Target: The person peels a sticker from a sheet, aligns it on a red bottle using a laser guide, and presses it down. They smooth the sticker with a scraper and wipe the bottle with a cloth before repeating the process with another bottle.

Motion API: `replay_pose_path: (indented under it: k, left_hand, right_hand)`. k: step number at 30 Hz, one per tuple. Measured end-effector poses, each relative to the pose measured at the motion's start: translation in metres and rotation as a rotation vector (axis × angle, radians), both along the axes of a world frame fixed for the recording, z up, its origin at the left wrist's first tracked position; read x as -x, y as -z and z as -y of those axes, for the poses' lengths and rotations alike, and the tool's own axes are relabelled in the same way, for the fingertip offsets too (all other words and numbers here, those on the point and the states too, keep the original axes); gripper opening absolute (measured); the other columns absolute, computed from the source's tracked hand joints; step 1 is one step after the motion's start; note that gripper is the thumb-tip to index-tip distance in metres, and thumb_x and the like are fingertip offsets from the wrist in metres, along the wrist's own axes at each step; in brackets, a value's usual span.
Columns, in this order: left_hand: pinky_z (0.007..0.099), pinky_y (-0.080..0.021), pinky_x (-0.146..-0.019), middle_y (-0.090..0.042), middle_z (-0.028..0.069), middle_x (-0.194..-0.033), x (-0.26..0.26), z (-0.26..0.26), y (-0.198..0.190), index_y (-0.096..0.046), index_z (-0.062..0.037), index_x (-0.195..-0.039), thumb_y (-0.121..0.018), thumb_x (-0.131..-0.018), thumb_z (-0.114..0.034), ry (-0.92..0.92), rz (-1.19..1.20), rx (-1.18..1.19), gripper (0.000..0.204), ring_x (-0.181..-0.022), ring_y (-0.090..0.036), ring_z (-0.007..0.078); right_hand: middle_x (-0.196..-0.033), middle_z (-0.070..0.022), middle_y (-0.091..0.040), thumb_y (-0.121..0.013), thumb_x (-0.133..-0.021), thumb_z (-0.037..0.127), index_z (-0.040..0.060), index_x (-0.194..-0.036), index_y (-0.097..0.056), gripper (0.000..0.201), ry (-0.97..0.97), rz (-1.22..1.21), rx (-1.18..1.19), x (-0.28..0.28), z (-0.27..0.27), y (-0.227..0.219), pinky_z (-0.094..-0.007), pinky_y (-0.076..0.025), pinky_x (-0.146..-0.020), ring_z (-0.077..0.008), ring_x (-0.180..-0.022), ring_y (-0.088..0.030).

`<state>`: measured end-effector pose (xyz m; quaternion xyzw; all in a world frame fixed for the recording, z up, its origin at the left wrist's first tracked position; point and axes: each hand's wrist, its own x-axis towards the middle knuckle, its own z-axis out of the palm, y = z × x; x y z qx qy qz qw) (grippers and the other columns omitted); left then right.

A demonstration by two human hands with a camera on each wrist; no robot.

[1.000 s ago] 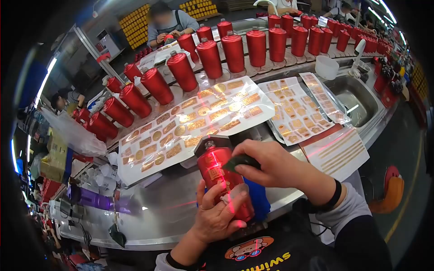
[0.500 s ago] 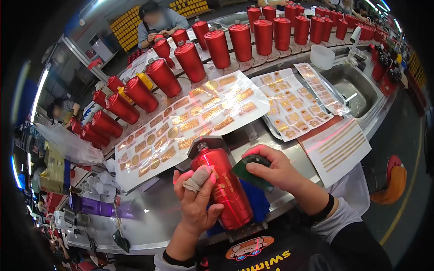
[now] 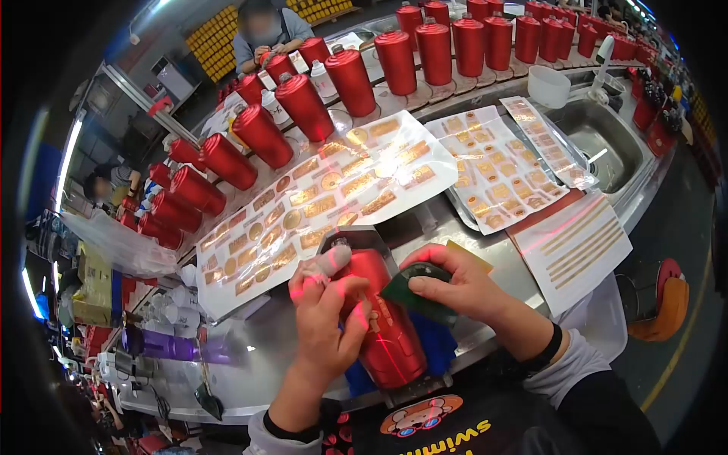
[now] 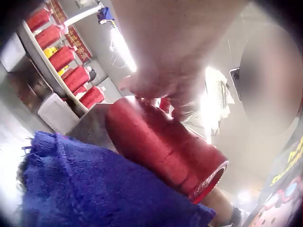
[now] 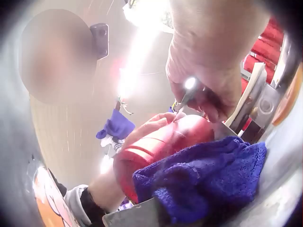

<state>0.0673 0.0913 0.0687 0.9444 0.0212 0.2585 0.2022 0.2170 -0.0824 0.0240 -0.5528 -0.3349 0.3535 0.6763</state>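
Observation:
A red metallic bottle (image 3: 394, 353) lies tilted in a metal cradle (image 3: 377, 236), its neck pointing away from me, with gold lettering on its upper face. My left hand (image 3: 322, 326) rests over the bottle's left side, fingers bent loosely against it; one finger wears a whitish wrap (image 3: 334, 260). In the left wrist view that hand covers part of the bottle from above. Between thumb and fingers my right hand (image 3: 466, 292) grips a dark green scraper (image 3: 409, 290), its edge close to the bottle's right side. A blue cloth (image 3: 438, 341) is bunched beside the bottle.
Beyond the bottle lies a large sheet of gold stickers (image 3: 326, 201), with a smaller sticker sheet (image 3: 493, 171) and a striped sheet (image 3: 572, 250) to the right. Red bottles (image 3: 394, 64) line the curved conveyor behind. A sink (image 3: 603, 144) is at right; a person (image 3: 265, 38) sits opposite.
My right hand has drawn the scraper back to the bottle's right side. My left hand lifted off leftward, then came back onto the bottle higher up. The bottles behind have shifted along the conveyor.

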Motion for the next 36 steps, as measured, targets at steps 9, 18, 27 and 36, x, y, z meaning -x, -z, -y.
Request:
replay_pose_path:
  k: [9,18,27,36]
  left_hand:
    - [0.0453,-0.032,-0.093,-0.058,0.0057,-0.068,-0.018,0.008,-0.008,-0.061,-0.0064,-0.098,-0.069,-0.075,-0.012,0.006,-0.085,0.112,0.025,-0.089,-0.052,0.0315]
    - [0.0443,-0.035,-0.087,-0.057,0.0142,-0.084,-0.02,0.01,-0.002,-0.06,-0.0047,-0.098,-0.069,-0.076,-0.013,-0.038,-0.08,0.127,0.026,-0.092,-0.047,0.033]
    - [0.042,-0.037,-0.089,-0.059,0.0157,-0.107,-0.009,0.01,0.01,-0.056,-0.0033,-0.114,-0.071,-0.076,-0.016,-0.031,-0.038,0.263,0.043,-0.098,-0.049,0.0328]
    - [0.0429,-0.035,-0.099,-0.055,0.0186,-0.111,-0.012,0.015,0.004,-0.055,-0.0022,-0.119,-0.073,-0.073,-0.017,-0.09,-0.164,0.102,0.051,-0.108,-0.046,0.035]
  right_hand:
    - [-0.1,-0.0004,-0.064,-0.068,-0.091,0.02,0.006,-0.116,-0.06,0.029,-0.064,-0.189,-0.03,0.002,0.0,0.005,-0.0233,-0.05,-0.079,-0.0058,-0.091,-0.059]
    - [-0.1,-0.0006,-0.065,-0.067,-0.092,0.019,0.0048,-0.116,-0.059,0.03,-0.048,-0.205,0.004,0.006,0.006,0.013,-0.0227,-0.05,-0.077,-0.0057,-0.089,-0.06]
    - [-0.101,-0.0009,-0.065,-0.066,-0.092,0.019,0.0042,-0.115,-0.059,0.028,-0.094,-0.22,-0.005,0.009,0.011,0.017,-0.0228,-0.05,-0.078,-0.0055,-0.091,-0.06]
    - [-0.101,-0.0012,-0.064,-0.065,-0.093,0.019,0.004,-0.117,-0.057,0.03,-0.12,-0.3,-0.047,0.009,0.012,0.018,-0.0238,-0.05,-0.079,-0.006,-0.092,-0.059]
